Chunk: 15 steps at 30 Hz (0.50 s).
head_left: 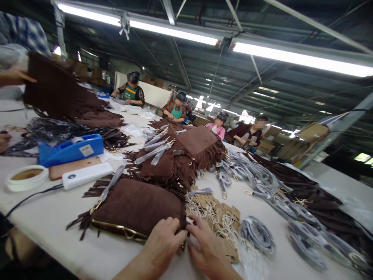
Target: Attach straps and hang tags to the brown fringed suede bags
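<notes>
A dark brown fringed bag (pixel 140 204) lies flat in front of me, its gold zipper edge facing my side. My left hand (pixel 164 241) rests at its near right corner, closed, with the fingers over the bag's edge. Close beside it, my right hand (pixel 208 245) has its bent fingertips against the same corner, where the fringe hangs. The exact spot between the fingertips is partly hidden. At the bag's left end a plastic-wrapped wrist strap (pixel 112 182) hangs from a gold clasp.
Brown tags with white strings (pixel 218 212) and wrapped straps (pixel 256 235) lie right. Behind is a pile of brown bags (pixel 198 140). Left are a blue tape dispenser (pixel 70 149), tape roll (pixel 27 179), phone (pixel 72 167) and white device (pixel 87 175). A co-worker's hand (pixel 17 77) holds brown material.
</notes>
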Motion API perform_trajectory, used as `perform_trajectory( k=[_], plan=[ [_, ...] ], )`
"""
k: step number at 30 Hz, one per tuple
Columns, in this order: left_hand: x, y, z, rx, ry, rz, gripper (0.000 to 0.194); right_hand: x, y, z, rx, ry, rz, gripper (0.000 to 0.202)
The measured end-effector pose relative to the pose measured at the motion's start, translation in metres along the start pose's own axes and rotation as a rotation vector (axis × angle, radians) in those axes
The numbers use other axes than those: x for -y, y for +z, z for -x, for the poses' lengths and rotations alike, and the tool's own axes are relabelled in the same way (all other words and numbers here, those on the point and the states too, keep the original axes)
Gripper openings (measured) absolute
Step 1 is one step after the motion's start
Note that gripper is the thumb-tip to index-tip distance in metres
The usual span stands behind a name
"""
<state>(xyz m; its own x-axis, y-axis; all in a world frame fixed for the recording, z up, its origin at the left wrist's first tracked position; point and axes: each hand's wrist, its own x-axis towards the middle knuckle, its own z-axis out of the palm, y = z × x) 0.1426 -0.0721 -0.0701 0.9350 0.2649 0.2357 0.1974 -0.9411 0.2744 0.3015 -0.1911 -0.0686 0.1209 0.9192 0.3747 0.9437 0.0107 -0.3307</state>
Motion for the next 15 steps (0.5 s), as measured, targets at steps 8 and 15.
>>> perform_trajectory(
  k=[8, 15],
  plan=[
    [0.019, -0.015, -0.006, -0.239, -0.202, 0.644, 0.011, 0.02, -0.013, 0.003, 0.083, 0.237, -0.301, 0.028],
    [0.023, -0.016, -0.008, -0.29, -0.245, 0.857, 0.008, 0.027, 0.007, -0.018, 0.039, 0.399, -0.971, 0.056]
  ],
)
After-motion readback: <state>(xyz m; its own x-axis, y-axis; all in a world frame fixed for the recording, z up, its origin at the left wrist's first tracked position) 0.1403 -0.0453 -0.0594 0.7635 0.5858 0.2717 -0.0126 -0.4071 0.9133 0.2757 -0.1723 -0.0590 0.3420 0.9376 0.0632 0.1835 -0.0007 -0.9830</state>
